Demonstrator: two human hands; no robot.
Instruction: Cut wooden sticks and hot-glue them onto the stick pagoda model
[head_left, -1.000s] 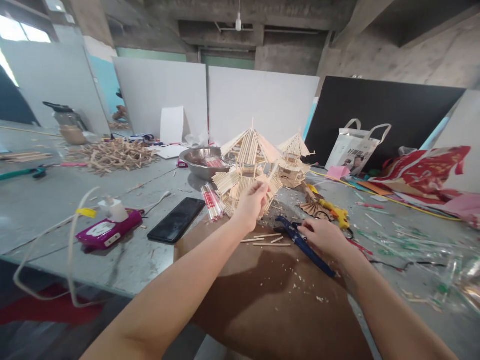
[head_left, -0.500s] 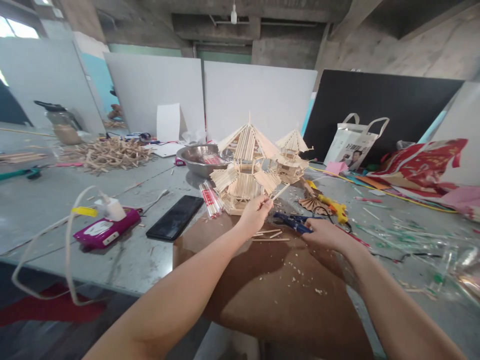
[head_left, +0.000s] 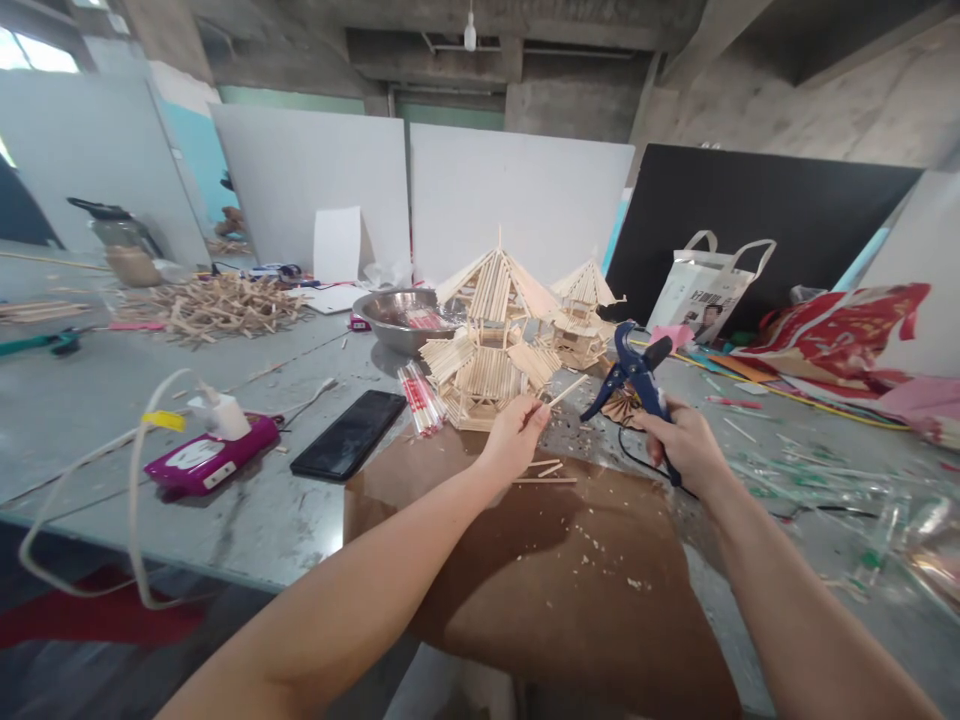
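Observation:
My left hand (head_left: pixel 517 436) is closed in a pinch on a thin wooden stick (head_left: pixel 568 390), which points up to the right. Raised above the brown sheet's right side, my right hand (head_left: pixel 686 445) grips blue hand shears (head_left: pixel 637 372) by a handle, jaws upward and parted. Just beyond my left hand stands a two-tiered pavilion model (head_left: pixel 491 370) built of wooden sticks. A second, similar stick model (head_left: pixel 581 310) is behind it to the right. Several cut sticks (head_left: pixel 546 480) lie below my left hand on the brown sheet (head_left: pixel 570 590).
Left of the model are packed sticks (head_left: pixel 421 400), a black phone (head_left: pixel 349 435) and a purple power strip (head_left: pixel 214 455) with a looping white cable. A metal bowl (head_left: pixel 382 335) sits behind. Stick piles (head_left: pixel 225 308) lie far left; plastic scraps (head_left: pixel 817 470) and a white bag (head_left: pixel 701 290) are right.
My right hand has lifted the blue shears off the table and turned them jaws-up. My left hand, still pinching the stick, has shifted slightly right.

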